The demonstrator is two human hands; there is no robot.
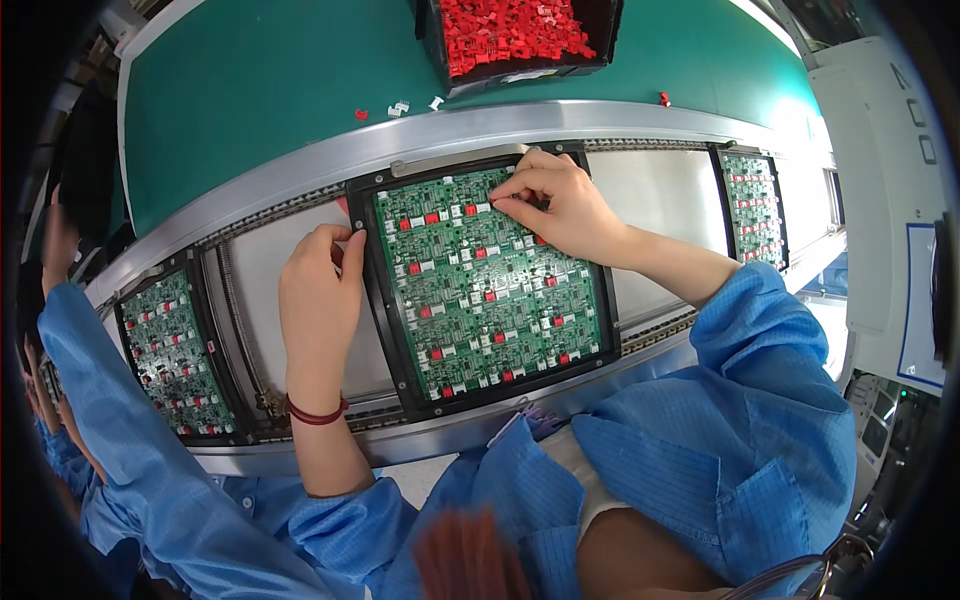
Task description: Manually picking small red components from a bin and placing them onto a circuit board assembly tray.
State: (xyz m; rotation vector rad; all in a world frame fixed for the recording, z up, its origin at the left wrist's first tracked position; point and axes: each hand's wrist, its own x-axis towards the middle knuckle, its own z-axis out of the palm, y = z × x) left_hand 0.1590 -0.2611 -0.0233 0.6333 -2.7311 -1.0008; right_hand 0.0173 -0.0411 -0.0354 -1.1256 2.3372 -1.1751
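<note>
A green circuit board panel (470, 345) dotted with small white and red connectors lies in a black frame (388, 325) in front of me. My right hand (565, 205) reaches over the panel's far edge, thumb and forefinger pinched on a small red connector (493, 200) at the board's surface. Most of that connector is covered by the fingertips. Beside the frame's upper left side is my left hand (320, 290), its fingers curled together with the thumb near the frame's edge. Whatever these fingers hold is hidden.
The frame rides on a chain conveyor between metal rails (460, 130). Similar framed boards stand left (180, 350) and right (755, 205). On the green surface (270, 80) beyond are a black bin (606, 45) of red connectors and several loose pieces (398, 108). Another person's blue sleeve (140, 420) is at left.
</note>
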